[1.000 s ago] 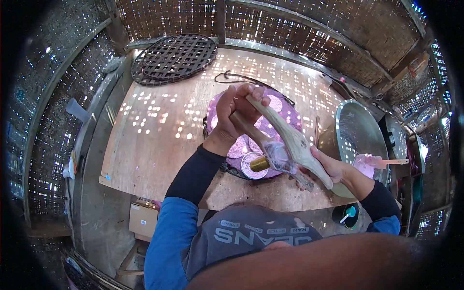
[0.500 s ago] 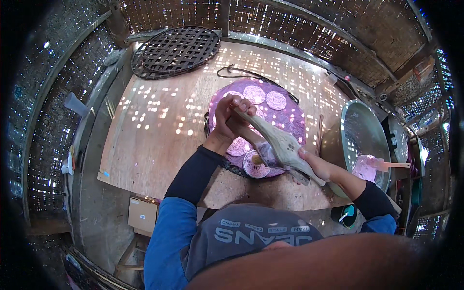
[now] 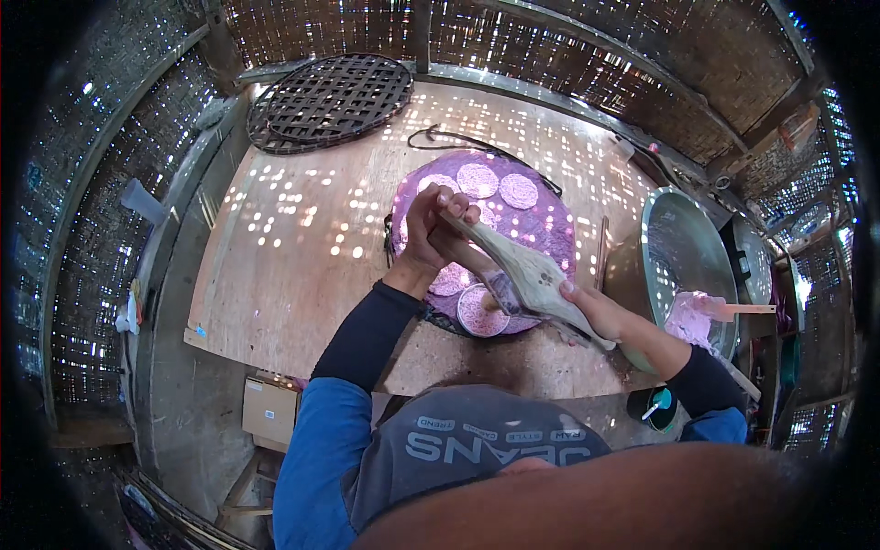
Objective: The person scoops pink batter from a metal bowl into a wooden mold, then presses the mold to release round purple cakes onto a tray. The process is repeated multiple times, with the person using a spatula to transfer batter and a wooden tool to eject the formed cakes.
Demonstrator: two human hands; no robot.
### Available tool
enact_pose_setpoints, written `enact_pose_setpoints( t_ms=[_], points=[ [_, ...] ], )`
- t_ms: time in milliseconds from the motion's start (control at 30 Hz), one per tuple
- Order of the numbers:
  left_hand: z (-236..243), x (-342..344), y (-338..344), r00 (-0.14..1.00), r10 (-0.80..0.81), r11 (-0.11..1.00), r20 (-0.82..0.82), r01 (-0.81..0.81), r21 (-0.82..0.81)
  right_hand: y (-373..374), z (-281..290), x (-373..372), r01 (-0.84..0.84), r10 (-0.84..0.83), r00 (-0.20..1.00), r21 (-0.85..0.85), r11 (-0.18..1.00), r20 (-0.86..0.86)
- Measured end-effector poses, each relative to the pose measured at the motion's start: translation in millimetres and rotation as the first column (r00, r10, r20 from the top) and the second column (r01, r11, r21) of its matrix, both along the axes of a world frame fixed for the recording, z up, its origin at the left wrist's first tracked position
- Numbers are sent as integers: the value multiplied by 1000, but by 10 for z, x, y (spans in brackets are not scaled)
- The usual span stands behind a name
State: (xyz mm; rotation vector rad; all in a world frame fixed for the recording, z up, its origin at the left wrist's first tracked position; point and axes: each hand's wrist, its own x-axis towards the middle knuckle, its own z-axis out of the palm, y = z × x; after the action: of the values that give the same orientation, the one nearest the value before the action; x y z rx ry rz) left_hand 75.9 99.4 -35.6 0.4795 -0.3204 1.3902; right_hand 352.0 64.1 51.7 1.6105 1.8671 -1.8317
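Observation:
My left hand [image 3: 431,229] grips the far end of a long wooden press [image 3: 527,275], and my right hand [image 3: 596,312] holds its near end. The tool lies low across a round tray [image 3: 550,234] covered with purple sheet. Flat round purple discs [image 3: 477,179] lie on the tray, two at its far side and more under the tool. One disc [image 3: 478,316] sits at the tray's near edge, right under the press.
The tray rests on a wooden table [image 3: 302,247]. A dark woven round rack [image 3: 330,101] lies at the far left. A large metal bowl [image 3: 678,257] with purple dough [image 3: 689,321] and a stick stands to the right. Woven bamboo walls surround. A cardboard box [image 3: 268,412] sits below the table.
Both hands have lowered the wooden press toward the tray. A brass-coloured piece seen over the near disc a second ago is hidden now.

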Motion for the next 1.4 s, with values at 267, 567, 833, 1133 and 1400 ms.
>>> enact_pose_setpoints(
  t_ms=[267,567,833,1133,1400],
  points=[
    [942,-6,-357,959,59,978,-278,-111,-175,-150,-179,191,88,-67,902,28,996,-427],
    [774,122,-690,-245,745,665,-620,193,722,-153,70,90,-57,164,891,255,965,-424],
    [799,-46,-855,-200,636,645,-745,-393,656,201,-547,-167,143,65,911,460,876,-408],
    [603,-296,-1047,-263,544,606,-797,-533,590,38,-591,-593,-609,583,726,735,298,365],
    [632,-218,-1025,-346,542,614,-766,-459,642,-15,-590,-587,-615,586,720,735,287,373]
  ],
)
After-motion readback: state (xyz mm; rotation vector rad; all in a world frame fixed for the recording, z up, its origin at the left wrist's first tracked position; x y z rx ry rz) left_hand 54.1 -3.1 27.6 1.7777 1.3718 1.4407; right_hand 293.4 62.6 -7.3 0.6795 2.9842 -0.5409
